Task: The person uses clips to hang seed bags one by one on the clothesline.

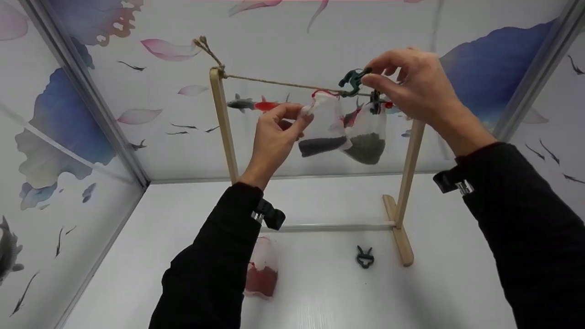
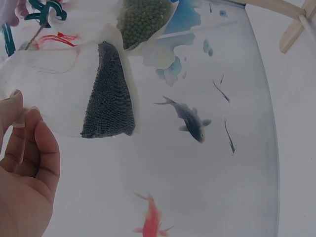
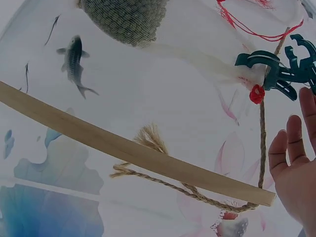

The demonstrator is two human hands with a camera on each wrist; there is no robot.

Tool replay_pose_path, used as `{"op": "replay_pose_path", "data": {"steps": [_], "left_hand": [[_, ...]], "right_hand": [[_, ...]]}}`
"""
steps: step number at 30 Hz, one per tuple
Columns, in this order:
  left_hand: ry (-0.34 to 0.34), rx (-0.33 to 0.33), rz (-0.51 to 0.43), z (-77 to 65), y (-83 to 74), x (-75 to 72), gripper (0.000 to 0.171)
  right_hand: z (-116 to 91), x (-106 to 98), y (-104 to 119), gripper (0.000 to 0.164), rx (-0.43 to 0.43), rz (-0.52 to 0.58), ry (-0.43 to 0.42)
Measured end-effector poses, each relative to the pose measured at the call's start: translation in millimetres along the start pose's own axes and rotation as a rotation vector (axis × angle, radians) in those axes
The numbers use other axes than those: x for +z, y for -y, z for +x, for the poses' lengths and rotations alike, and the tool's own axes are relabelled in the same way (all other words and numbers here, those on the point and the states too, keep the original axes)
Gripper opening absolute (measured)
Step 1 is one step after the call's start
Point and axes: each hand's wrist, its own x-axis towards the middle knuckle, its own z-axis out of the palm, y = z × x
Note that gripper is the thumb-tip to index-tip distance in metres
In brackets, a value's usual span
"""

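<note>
Left hand (image 1: 278,137): fingertips pinched on the pale bag (image 1: 326,119)!
Right hand (image 1: 413,82): thumb and finger pinching a green clip (image 1: 353,81), at the rope (image 1: 274,82)!

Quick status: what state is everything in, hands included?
Left hand: pinching dark pouch's edge
Right hand: pinching upper clip
Upper clip: at the rope; bite unclear
Dark pouch: fill at bottom; clipped or not, unclear
Green pouch: hanging, clipped
Lower clip: clamped on green pouch
Red pouch: lying on table
Spare clip: on table, unheld
Rope: strung across rack
Rack: upright
</note>
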Motion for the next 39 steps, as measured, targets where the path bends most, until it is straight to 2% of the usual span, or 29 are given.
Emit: {"op": "replay_pose_path", "data": {"steps": [7, 12, 23, 31, 39], "left_hand": [[0.010, -0.005, 0.020, 2.4, -1.0, 0.0, 0.019], [-0.014, -0.005, 0.046, 4.3, -2.5, -1.2, 0.018], [0.002, 0.018, 0.097, 7.2, -9.4, 7.0, 0.018], [-0.005, 0.012, 0.118, 6.1, -7.7, 5.1, 0.018], [0.038, -0.028, 0.151, 4.5, -7.3, 2.1, 0.023]], "right_hand": [[3.3, -0.6, -2.1, 0.028, 0.101, 0.052, 0.116], [3.7, -3.9, -1.5, 0.032, 0.121, 0.063, 0.166], [4.3, 11.0, 3.8, 0.025, 0.024, 0.055, 0.147], [1.4, 17.4, 3.7, 0.040, 0.011, 0.043, 0.179], [-3.8, 21.8, 2.4, 0.049, -0.057, 0.044, 0.142]]}}
